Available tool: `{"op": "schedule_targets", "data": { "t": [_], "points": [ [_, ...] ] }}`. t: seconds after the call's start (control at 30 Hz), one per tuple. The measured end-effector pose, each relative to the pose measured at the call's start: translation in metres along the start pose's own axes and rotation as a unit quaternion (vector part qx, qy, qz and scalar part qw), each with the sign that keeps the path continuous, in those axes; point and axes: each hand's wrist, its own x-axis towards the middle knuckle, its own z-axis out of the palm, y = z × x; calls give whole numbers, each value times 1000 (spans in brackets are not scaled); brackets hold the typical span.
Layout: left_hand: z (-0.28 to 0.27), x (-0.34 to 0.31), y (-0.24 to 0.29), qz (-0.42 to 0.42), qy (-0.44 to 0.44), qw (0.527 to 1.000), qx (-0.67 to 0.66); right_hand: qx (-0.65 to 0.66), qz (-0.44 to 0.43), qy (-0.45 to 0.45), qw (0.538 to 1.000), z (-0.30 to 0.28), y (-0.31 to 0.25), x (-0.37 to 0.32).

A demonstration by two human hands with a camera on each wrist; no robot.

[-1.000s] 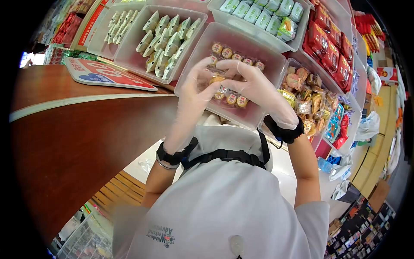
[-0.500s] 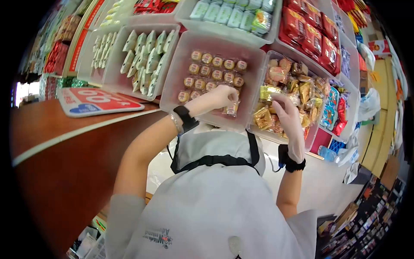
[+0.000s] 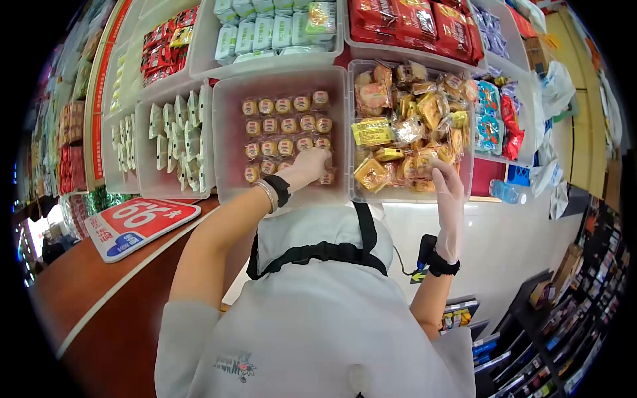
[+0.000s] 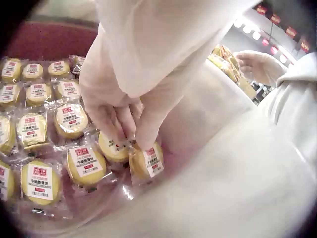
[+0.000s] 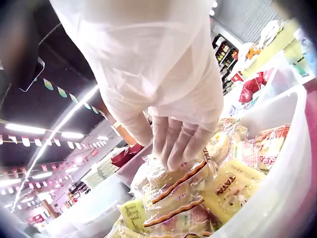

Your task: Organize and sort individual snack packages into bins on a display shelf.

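Note:
In the front right corner of a clear plastic bin, my gloved left hand pinches a small round cookie in clear wrap with a white label. Rows of matching wrapped cookies lie beside it; the hand hides part of the front row in the head view. My gloved right hand hangs with loose fingers over the front edge of the neighbouring bin of mixed snacks. Its fingertips are right at the top of some clear-wrapped snacks, and it holds nothing.
A bin of upright white packets stands to the left. Green-white packs and red packs fill bins behind. A red price sign lies on the brown counter. Blue packs stand at the right.
My hands, together over the cookie bin a second ago, have separated. The left reached down to a cookie at the front right; the right moved over the mixed snacks. The view has turned.

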Motion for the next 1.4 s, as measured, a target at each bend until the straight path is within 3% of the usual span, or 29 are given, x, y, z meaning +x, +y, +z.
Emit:
{"op": "schedule_targets", "data": {
  "t": [0.07, 0.17, 0.23, 0.27, 0.4, 0.43, 0.5, 0.53, 0.57, 0.63, 0.67, 0.7, 0.77, 0.83, 0.97, 1.03, 1.1, 1.2, 1.27, 1.3, 1.37, 1.4],
  "points": [
    [1, 2, 1, -20, -24, 999, 41, -23, -12, 5, 1000, 4, -2, 0],
    [16, 9, -10, -2, 9, 1000, -15, 25, -2, -2, 1000, 4, -6, 2],
    [18, 8, -10, 42, 82, 995, -27, 30, -26, 12, 999, 1, -6, 5],
    [15, 11, -11, 11, 31, 999, -29, 22, -22, 38, 999, -2, -1, 7],
    [-36, -21, 39, -39, -31, 999, -4, -29, -30, 131, 990, -10, 2, 12],
    [-42, -25, 40, 9, -3, 1000, -17, -50, -36, 155, 986, -12, 3, 13],
    [-59, -36, 56, -15, 35, 998, -41, -73, -34, 165, 983, -14, 6, 13],
    [-63, -38, 58, -43, 42, 991, -123, -96, -29, 172, 980, -15, 8, 13],
    [-69, -42, 62, -38, 43, 991, -120, -96, -32, 177, 979, -16, 11, 13],
    [-77, -55, 69, -1, 99, 960, -263, -99, -39, 199, 974, -16, 14, 13],
    [-75, -62, 69, 63, 145, 949, -274, -95, -21, 189, 977, -17, 10, 11],
    [-78, -70, 75, 68, 146, 949, -271, -93, -24, 193, 976, -18, 7, 11],
    [-86, -89, 88, 26, 156, 925, -345, -104, -55, 182, 976, -19, 4, 11],
    [-85, -100, 92, 59, 174, 912, -367, -121, -92, 177, 972, -22, 0, 17],
    [-96, -131, 113, 15, 204, 884, -420, -134, -152, 155, 967, -33, -28, 39],
    [-96, -140, 115, 14, 216, 873, -438, -229, -250, 158, 927, -39, -44, 56],
    [-96, -146, 112, -2, 233, 871, -432, -209, -251, 145, 934, -47, -51, 84],
    [-93, -151, 111, 16, 244, 857, -453, -284, -258, 165, 908, -64, -41, 145],
    [-93, -155, 111, 16, 247, 861, -444, -216, -156, 182, 947, -74, -28, 188],
    [-93, -157, 111, 10, 249, 865, -436, -215, -159, 185, 946, -72, -33, 189],
    [-91, -160, 106, 13, 253, 866, -431, -131, -145, 66, 978, -65, -43, 191],
    [-92, -161, 106, 3, 252, 865, -434, -68, -158, 23, 985, -66, -22, 214]
  ]
}}
